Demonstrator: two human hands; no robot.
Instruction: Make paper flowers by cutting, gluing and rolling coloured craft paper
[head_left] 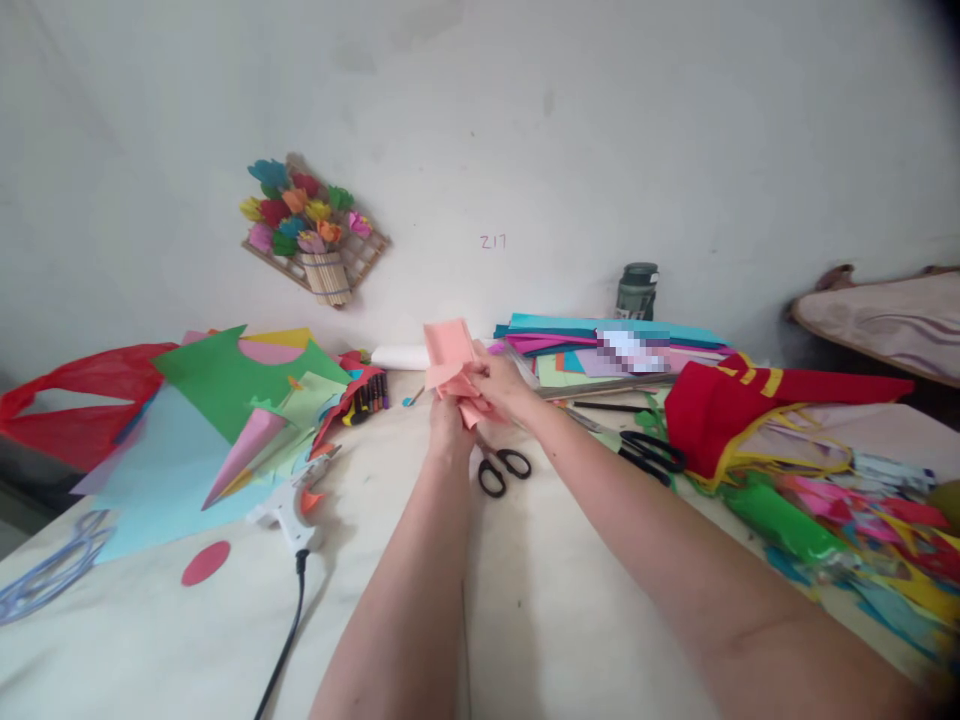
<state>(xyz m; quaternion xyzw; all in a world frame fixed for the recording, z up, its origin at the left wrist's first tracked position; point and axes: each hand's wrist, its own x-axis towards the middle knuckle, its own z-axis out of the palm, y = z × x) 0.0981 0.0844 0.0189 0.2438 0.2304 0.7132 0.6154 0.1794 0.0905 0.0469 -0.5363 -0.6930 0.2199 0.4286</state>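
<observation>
Both hands meet over the middle of the table around a folded piece of salmon-pink crepe paper (450,345). My left hand (450,428) grips its lower part from below. At the paper's right edge my right hand (501,385) is closed, fingers pinching a crumpled fold. The paper stands upright, with loose flaps spreading near the fingers; parts of both hands' fingertips are hidden by it. Just beneath the hands lie black-handled scissors (504,472), their blades mostly covered by my hands.
A white glue gun (289,512) with a black cord lies left, near a pink paper cone (247,450) and coloured sheets (199,385). Right are black scissors (651,452), a red cloth (705,420) and paper scraps (885,530). A bottle (637,292) stands behind stacked papers.
</observation>
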